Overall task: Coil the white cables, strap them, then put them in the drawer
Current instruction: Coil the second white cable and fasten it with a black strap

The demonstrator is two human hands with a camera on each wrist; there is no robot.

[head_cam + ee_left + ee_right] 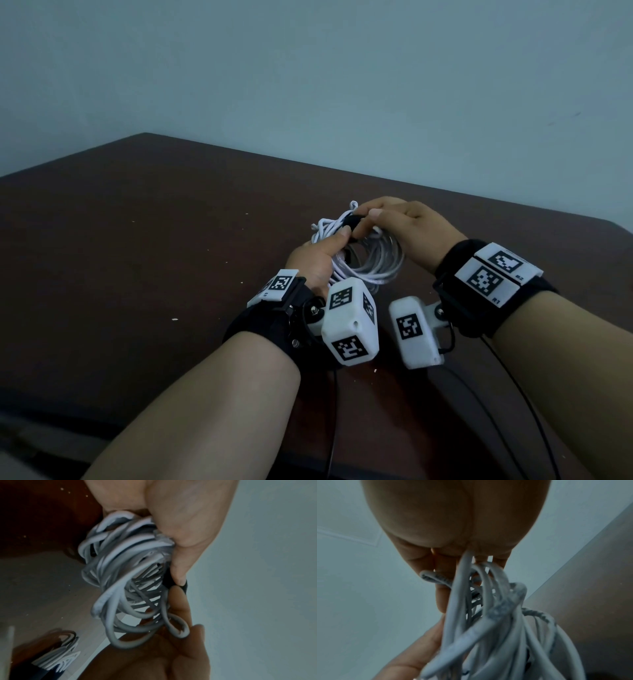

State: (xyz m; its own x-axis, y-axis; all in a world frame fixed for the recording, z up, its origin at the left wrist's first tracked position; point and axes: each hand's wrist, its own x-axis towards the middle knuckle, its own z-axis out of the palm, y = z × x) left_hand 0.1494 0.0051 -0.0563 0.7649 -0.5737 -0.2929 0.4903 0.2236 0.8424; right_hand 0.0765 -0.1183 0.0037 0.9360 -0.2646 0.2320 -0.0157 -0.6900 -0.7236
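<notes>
A bundle of coiled white cables (pixel 371 262) hangs between both hands above the brown table (pixel 137 219). My left hand (pixel 317 257) grips the coil from the left, its thumb pressed on a black strap (pixel 352 222) at the top of the loops. My right hand (pixel 400 226) pinches the same strap from the right. In the left wrist view the coil (pixel 123 577) fills the middle, and the black strap (pixel 184 586) shows under the thumb tip. The right wrist view has the cables (pixel 488 622) running down from my fingers (pixel 443 599). No drawer is in view.
In the left wrist view more white cable (pixel 63 655) lies low at the left, off the table. Thin black wires (pixel 527 407) trail from the wrist cameras across the near table edge. A pale wall (pixel 308 85) stands behind the table.
</notes>
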